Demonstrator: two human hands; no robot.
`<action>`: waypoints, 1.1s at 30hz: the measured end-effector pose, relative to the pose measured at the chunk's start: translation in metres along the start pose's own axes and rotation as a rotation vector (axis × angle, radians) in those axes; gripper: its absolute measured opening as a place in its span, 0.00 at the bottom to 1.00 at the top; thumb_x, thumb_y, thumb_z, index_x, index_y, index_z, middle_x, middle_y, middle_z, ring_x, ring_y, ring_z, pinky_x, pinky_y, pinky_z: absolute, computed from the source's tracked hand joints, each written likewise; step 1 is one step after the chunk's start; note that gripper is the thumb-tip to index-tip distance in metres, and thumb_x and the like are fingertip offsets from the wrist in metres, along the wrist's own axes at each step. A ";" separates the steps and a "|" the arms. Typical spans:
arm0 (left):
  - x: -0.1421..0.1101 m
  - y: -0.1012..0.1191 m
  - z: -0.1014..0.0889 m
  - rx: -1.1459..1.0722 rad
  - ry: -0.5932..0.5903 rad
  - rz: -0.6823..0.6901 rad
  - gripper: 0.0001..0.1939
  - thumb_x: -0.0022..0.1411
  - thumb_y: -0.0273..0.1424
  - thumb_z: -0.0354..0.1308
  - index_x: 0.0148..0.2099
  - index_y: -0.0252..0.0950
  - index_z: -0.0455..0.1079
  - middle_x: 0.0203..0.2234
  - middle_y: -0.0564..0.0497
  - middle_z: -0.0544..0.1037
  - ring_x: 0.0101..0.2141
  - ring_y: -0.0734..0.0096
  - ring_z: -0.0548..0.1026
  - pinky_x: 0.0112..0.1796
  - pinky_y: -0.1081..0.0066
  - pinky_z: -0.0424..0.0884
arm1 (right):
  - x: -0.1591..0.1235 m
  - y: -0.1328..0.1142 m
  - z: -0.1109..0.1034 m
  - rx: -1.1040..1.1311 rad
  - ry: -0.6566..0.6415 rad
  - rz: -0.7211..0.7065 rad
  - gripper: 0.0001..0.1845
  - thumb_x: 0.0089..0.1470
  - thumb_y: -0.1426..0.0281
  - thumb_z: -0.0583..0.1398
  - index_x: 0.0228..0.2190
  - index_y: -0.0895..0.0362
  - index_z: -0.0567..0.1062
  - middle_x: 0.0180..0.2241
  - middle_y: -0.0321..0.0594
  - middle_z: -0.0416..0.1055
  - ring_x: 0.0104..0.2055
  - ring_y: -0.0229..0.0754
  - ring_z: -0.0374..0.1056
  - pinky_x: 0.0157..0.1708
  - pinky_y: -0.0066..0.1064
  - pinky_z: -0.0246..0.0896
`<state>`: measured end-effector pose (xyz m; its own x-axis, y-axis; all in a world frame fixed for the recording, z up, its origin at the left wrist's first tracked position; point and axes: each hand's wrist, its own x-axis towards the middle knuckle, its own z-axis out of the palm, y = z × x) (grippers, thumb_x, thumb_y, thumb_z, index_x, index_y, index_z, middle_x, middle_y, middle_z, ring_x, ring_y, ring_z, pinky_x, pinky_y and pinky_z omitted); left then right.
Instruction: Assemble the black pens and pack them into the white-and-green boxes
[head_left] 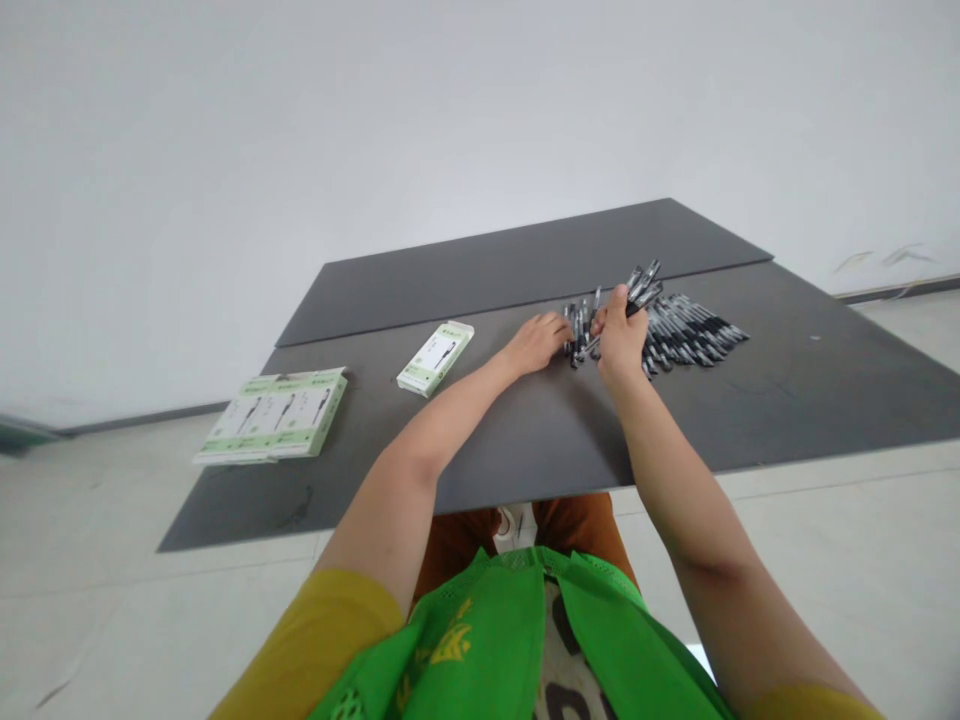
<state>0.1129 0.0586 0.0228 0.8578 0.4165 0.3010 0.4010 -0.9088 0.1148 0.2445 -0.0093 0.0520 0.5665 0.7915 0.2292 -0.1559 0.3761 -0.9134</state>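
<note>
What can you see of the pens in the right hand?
The gripped pens are slim, plastic-looking, pale grey with black parts. The right hand clasps them in a bunch, their far ends jutting out, slanting away and rightward. Fanned pens lie beside them on the table. How many are held is unclear.

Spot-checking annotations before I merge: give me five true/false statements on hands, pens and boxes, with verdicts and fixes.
1. The right hand grips several pens. True.
2. The grouped boxes lie left of the lone box. True.
3. The lone box is held in a hand. False: it lies on the table, apart from both hands.
4. The left hand is at the left end of the spread of loose pens. True.
5. The loose pens lie between the grouped boxes and the lone box. False: they lie to the right of the lone box.
</note>
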 end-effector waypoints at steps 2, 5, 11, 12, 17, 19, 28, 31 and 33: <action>0.009 0.003 -0.001 0.003 -0.032 0.119 0.16 0.67 0.26 0.44 0.48 0.38 0.72 0.49 0.42 0.74 0.54 0.57 0.64 0.52 0.59 0.59 | 0.005 0.004 -0.002 -0.022 0.105 -0.075 0.28 0.51 0.41 0.55 0.21 0.50 0.56 0.15 0.26 0.49 0.16 0.33 0.50 0.14 0.27 0.45; 0.011 -0.002 -0.003 -0.010 -0.053 0.212 0.15 0.69 0.30 0.44 0.47 0.40 0.73 0.46 0.43 0.76 0.53 0.58 0.66 0.51 0.59 0.58 | 0.009 0.007 -0.005 -0.027 0.128 -0.100 0.29 0.50 0.40 0.55 0.21 0.50 0.55 0.15 0.26 0.48 0.15 0.33 0.49 0.13 0.27 0.43; 0.003 -0.021 -0.004 -0.067 -0.098 0.186 0.18 0.70 0.32 0.41 0.44 0.38 0.73 0.46 0.40 0.76 0.50 0.61 0.68 0.51 0.60 0.58 | 0.008 0.000 -0.006 0.022 0.206 -0.105 0.28 0.53 0.44 0.57 0.20 0.51 0.54 0.15 0.26 0.51 0.15 0.31 0.50 0.14 0.25 0.46; 0.002 -0.021 -0.004 -0.076 -0.109 0.174 0.18 0.70 0.33 0.41 0.45 0.38 0.73 0.47 0.40 0.76 0.51 0.61 0.68 0.52 0.60 0.58 | 0.007 -0.002 -0.007 0.037 0.232 -0.090 0.27 0.53 0.45 0.57 0.20 0.51 0.54 0.15 0.26 0.51 0.15 0.30 0.50 0.14 0.25 0.47; -0.005 -0.014 -0.008 -0.040 -0.132 0.131 0.19 0.70 0.31 0.39 0.48 0.39 0.72 0.56 0.42 0.71 0.58 0.62 0.64 0.57 0.59 0.54 | 0.009 -0.003 -0.010 0.063 0.276 -0.103 0.27 0.55 0.48 0.56 0.19 0.51 0.53 0.15 0.26 0.50 0.15 0.30 0.51 0.14 0.23 0.48; -0.007 -0.012 -0.009 -0.053 -0.110 0.136 0.19 0.70 0.31 0.39 0.48 0.38 0.72 0.55 0.42 0.71 0.58 0.61 0.64 0.57 0.58 0.54 | 0.010 -0.001 -0.011 0.068 0.274 -0.117 0.27 0.55 0.47 0.56 0.19 0.52 0.54 0.15 0.26 0.51 0.15 0.30 0.52 0.13 0.23 0.49; -0.028 -0.018 0.000 -0.188 0.027 0.064 0.10 0.67 0.34 0.46 0.41 0.39 0.68 0.49 0.42 0.75 0.50 0.64 0.71 0.55 0.58 0.62 | 0.007 0.006 -0.007 0.194 0.146 -0.089 0.23 0.51 0.49 0.61 0.26 0.52 0.60 0.21 0.26 0.62 0.22 0.31 0.66 0.23 0.23 0.63; -0.038 -0.020 -0.001 -0.212 0.191 -0.096 0.10 0.68 0.34 0.44 0.42 0.38 0.65 0.44 0.41 0.75 0.49 0.64 0.71 0.54 0.59 0.63 | -0.004 0.016 0.002 0.171 -0.011 -0.068 0.21 0.50 0.50 0.62 0.30 0.53 0.64 0.29 0.32 0.72 0.36 0.35 0.73 0.35 0.28 0.69; -0.043 -0.015 -0.005 -0.269 0.391 -0.237 0.10 0.69 0.35 0.42 0.44 0.38 0.62 0.42 0.41 0.74 0.48 0.63 0.71 0.53 0.60 0.64 | -0.014 0.026 0.010 0.133 -0.160 -0.020 0.21 0.49 0.50 0.62 0.33 0.53 0.64 0.34 0.36 0.75 0.43 0.37 0.73 0.41 0.32 0.69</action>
<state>0.0687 0.0549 0.0126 0.5490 0.6184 0.5624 0.4284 -0.7859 0.4459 0.2240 -0.0059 0.0289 0.4367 0.8457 0.3068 -0.2571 0.4441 -0.8583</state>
